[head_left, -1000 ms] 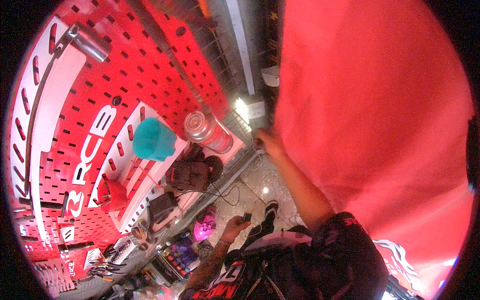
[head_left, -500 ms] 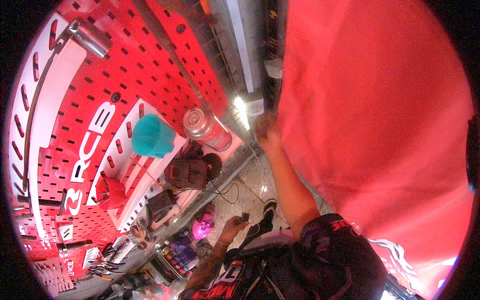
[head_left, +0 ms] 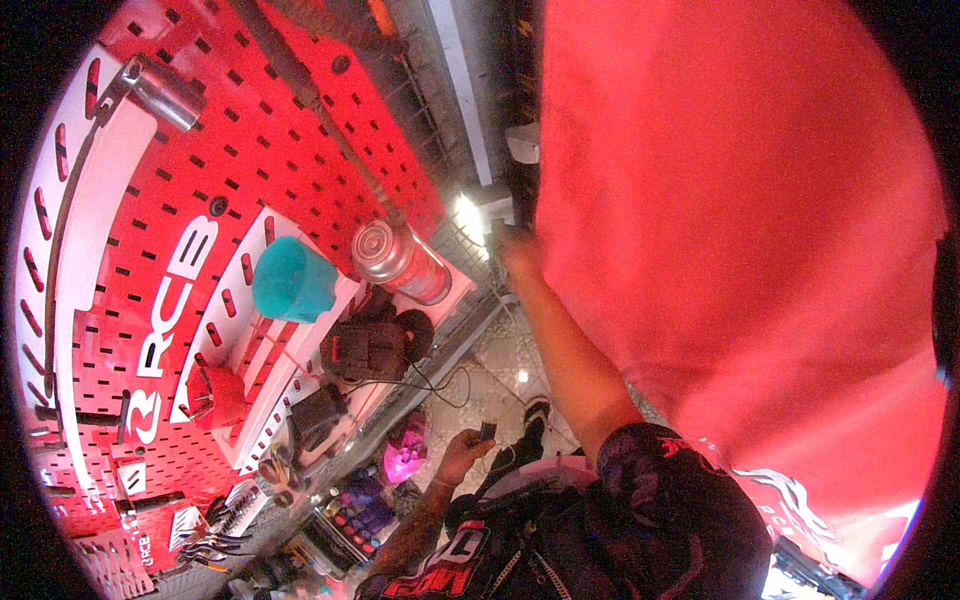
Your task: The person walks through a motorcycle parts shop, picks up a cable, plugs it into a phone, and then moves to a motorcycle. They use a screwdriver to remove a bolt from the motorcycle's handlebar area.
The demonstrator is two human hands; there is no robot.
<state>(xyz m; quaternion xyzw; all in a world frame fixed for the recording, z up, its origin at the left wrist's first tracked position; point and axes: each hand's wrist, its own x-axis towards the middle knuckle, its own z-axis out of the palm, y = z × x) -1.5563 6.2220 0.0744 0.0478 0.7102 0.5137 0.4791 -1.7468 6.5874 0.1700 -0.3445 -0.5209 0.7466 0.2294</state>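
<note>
Low in front of my body, my left hand (head_left: 461, 457) is closed around a small dark rectangular piece (head_left: 488, 431), which sticks out past the fingertips. What kind of piece it is cannot be made out. My right arm stretches far forward along the edge of a large red cloth (head_left: 740, 200). At its end, my right hand (head_left: 520, 260) is beside a bright light (head_left: 468, 214) and the wire mesh near it. Its fingers are blurred and dark, so whether they grip anything is unclear.
On the left, a red pegboard (head_left: 200, 150) carries a shelf with a teal cup (head_left: 295, 280), a spray can (head_left: 400, 262) and a black charger-like device (head_left: 365, 345). Pliers (head_left: 210, 545) hang lower down. Several bottles (head_left: 362, 510) and a pink bag (head_left: 405, 450) stand below.
The whole view has shifted slightly, so the shelf and cloth appear further left. My right hand stays near the light; my left hand still holds the small dark piece.
</note>
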